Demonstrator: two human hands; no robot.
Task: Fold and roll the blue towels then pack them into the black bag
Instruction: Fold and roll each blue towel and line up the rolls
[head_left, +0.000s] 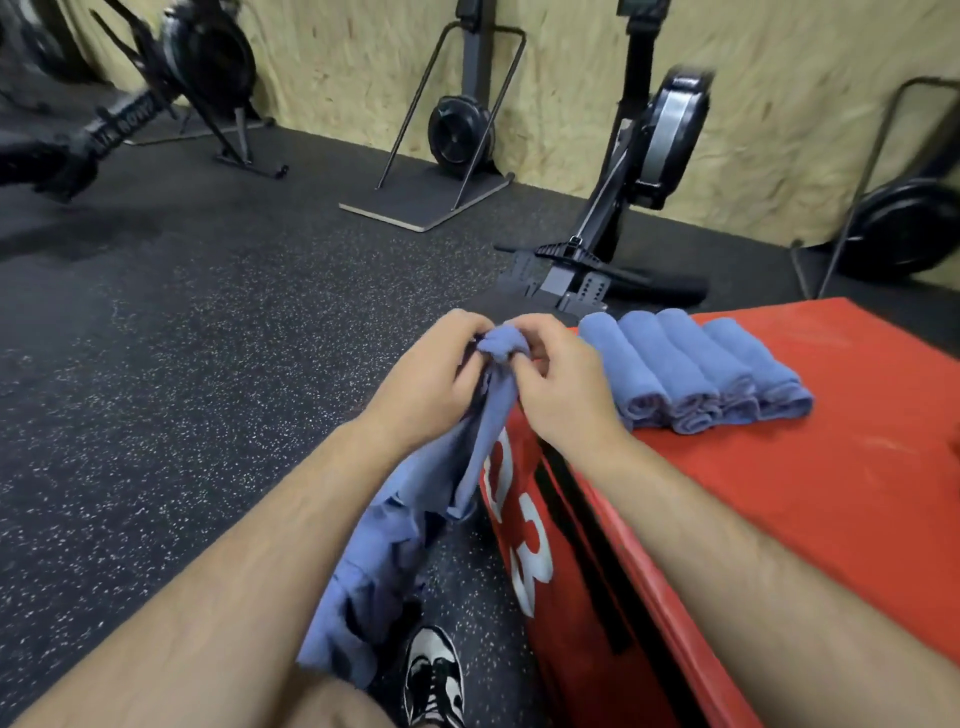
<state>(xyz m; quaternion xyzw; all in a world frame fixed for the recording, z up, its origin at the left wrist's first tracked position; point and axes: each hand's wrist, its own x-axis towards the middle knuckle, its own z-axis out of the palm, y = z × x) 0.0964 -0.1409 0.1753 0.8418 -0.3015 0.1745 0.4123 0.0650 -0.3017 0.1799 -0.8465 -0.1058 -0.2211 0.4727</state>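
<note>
Fingers of the left hand (436, 374) and right hand (558, 384) pinch a bunched towel (498, 348), its rest hanging below. Four rolls (691, 369) lie right of the fingers, on a box (831, 467).

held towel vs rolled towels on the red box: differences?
Shape: the held towel is unrolled, bunched at the top and hanging loose; the four rolled towels are tight cylinders.
Support: the held towel is pinched between the left hand and right hand, off the box; the rolled towels lie side by side on the red box.
Shared: same blue cloth.
</note>
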